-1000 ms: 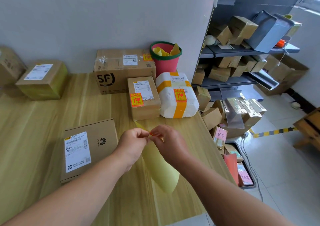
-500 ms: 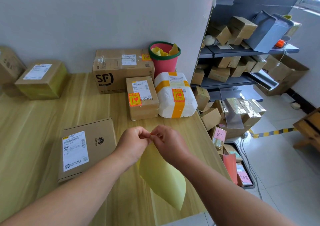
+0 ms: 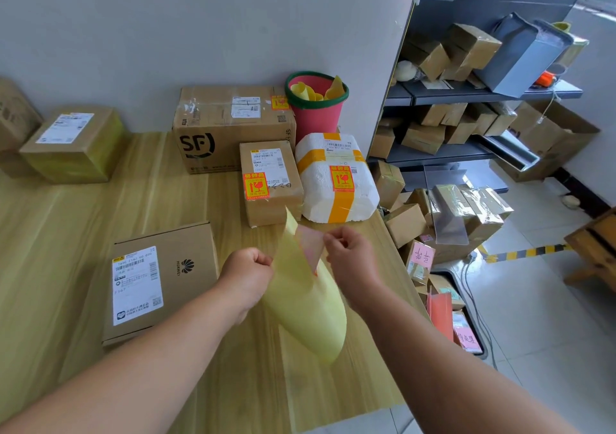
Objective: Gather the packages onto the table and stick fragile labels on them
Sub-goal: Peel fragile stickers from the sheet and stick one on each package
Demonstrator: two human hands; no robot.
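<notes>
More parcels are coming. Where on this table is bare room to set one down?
Bare wood lies between the yellow-taped box and the SF carton, and left of the Huawei box. Crowded at the right: small box, foam parcel, bucket.

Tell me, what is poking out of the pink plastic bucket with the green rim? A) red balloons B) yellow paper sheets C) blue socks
B: curled yellow paper sheets stick up out of the pink plastic bucket with the green rim standing by the wall.
</notes>
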